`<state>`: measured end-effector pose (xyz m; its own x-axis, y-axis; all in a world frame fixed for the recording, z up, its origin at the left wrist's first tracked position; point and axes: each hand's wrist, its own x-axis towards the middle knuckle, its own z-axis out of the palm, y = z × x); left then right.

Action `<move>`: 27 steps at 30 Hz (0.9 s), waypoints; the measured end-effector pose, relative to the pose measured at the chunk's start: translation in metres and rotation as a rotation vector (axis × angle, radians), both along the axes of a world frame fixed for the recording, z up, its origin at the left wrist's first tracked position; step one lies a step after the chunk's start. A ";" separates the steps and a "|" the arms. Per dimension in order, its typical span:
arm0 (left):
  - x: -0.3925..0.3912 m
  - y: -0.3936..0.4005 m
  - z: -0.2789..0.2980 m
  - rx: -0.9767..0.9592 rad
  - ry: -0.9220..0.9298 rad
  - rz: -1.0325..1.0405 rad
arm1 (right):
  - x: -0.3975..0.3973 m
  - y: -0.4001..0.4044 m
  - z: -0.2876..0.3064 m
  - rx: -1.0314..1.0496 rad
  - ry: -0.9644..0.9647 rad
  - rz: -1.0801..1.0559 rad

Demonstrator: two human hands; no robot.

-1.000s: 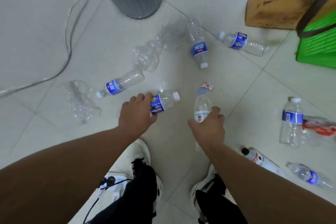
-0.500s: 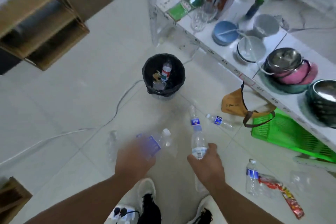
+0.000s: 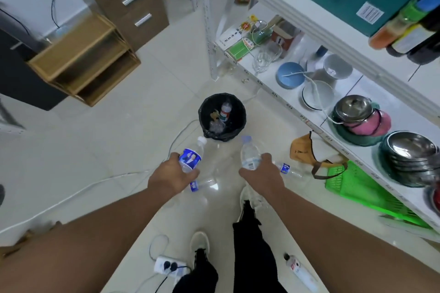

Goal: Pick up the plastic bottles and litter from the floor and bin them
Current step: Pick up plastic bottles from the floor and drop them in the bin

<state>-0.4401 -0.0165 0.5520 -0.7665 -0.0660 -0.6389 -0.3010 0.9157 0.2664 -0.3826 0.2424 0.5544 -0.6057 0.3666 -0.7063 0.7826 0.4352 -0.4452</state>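
My left hand (image 3: 172, 177) is shut on a clear plastic bottle with a blue label (image 3: 191, 157) and a white cap. My right hand (image 3: 263, 172) is shut on a clear bottle with a pale label (image 3: 249, 154) and a blue cap. Both bottles point up toward the bin (image 3: 222, 118), a round bin with a black liner on the floor just ahead; a bottle and some litter lie inside it. More bottles lie on the floor: one under my left hand (image 3: 202, 183), one right of my right hand (image 3: 289, 170), one by my right foot (image 3: 301, 271).
A white shelf rack (image 3: 316, 123) with bowls, pans and glasses runs along the right. A green basket (image 3: 357, 185) and a tan bag (image 3: 303, 150) lie at its foot. A wooden shelf unit (image 3: 83, 59) and drawer cabinet (image 3: 126, 0) stand at left. A white cable (image 3: 78, 191) and power strip (image 3: 169, 266) cross the floor.
I have stood up from a crouch with a bottle lifted off the floor in each hand. The view rose and now takes in the bin and shelves.
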 end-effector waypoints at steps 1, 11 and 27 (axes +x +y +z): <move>-0.005 0.006 0.000 0.010 -0.011 0.037 | -0.008 0.007 -0.002 -0.013 -0.011 0.032; -0.070 0.069 -0.038 0.149 -0.151 0.372 | -0.078 0.062 -0.040 -0.062 -0.113 0.079; -0.200 0.106 -0.161 0.188 -0.137 0.468 | -0.227 0.044 -0.138 -0.194 -0.215 -0.184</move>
